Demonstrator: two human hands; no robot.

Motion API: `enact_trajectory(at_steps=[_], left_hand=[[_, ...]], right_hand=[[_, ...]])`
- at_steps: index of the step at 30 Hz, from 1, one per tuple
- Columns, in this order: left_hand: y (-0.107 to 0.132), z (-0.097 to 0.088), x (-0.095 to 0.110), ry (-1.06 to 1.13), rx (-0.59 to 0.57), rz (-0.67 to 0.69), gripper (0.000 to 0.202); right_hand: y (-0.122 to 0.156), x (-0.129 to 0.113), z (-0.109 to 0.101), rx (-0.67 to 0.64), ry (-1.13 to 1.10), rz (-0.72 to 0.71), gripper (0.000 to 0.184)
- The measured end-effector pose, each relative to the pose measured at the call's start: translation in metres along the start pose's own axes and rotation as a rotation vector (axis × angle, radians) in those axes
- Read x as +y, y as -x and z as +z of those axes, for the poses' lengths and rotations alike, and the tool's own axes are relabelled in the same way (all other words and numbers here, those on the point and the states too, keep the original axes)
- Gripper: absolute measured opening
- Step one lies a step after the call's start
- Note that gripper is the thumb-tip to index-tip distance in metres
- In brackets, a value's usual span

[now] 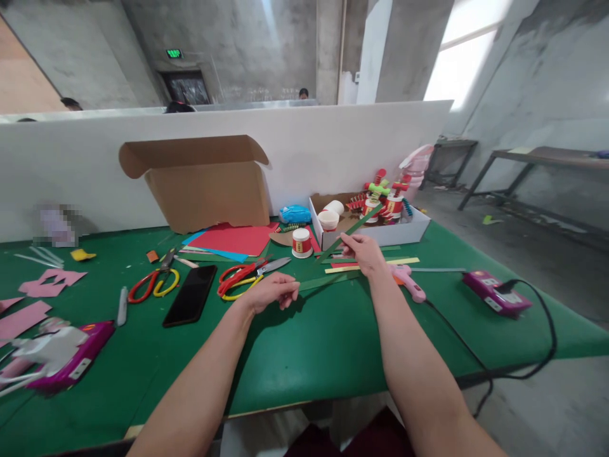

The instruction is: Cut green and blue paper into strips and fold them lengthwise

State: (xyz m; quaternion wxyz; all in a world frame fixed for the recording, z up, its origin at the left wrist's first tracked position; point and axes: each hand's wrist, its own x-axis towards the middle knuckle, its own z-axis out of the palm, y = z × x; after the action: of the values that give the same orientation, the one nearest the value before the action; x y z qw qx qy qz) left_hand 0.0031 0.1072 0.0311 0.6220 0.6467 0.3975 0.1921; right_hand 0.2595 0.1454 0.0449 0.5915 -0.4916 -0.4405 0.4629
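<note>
My left hand [272,292], at the middle of the table, pinches the end of a green paper strip [328,280] that stretches toward my right wrist. My right hand [363,251] has its fingers closed on another green paper strip [360,223], held slanting up in front of the white box. More strips, among them a yellow strip [402,261], lie under and around my right hand. A pink glue gun [408,283] rests just right of my right wrist. Beside my left hand are red-and-yellow scissors [240,279] with their blades pointing right.
A white box [394,237] at the back holds paper cups and spring-bodied figures. Nearby stand a paper cup [301,243] and coloured sheets [233,240]. Leftward lie a phone [190,296], pliers-like cutters [164,276] and a purple power strip [78,358]. Another power strip [495,293] with a black cable sits right.
</note>
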Motion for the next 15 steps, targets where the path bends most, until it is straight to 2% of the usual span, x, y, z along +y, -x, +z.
enact_trajectory(at_steps=[5, 9, 11, 15], left_hand=[[0.007, -0.008, 0.003, -0.041, -0.050, -0.003, 0.043], [0.012, -0.015, 0.007, -0.047, -0.087, -0.011, 0.041], [0.013, -0.017, 0.007, -0.023, -0.035, -0.021, 0.042], [0.009, -0.013, 0.010, -0.019, 0.155, -0.051, 0.046]], right_hand=[[-0.008, -0.002, -0.022, 0.196, -0.048, -0.054, 0.044], [-0.012, -0.003, -0.030, 0.317, -0.092, -0.076, 0.042], [-0.014, -0.001, -0.031, 0.326, -0.099, -0.087, 0.043], [-0.019, 0.007, -0.032, 0.402, -0.027, -0.119, 0.045]])
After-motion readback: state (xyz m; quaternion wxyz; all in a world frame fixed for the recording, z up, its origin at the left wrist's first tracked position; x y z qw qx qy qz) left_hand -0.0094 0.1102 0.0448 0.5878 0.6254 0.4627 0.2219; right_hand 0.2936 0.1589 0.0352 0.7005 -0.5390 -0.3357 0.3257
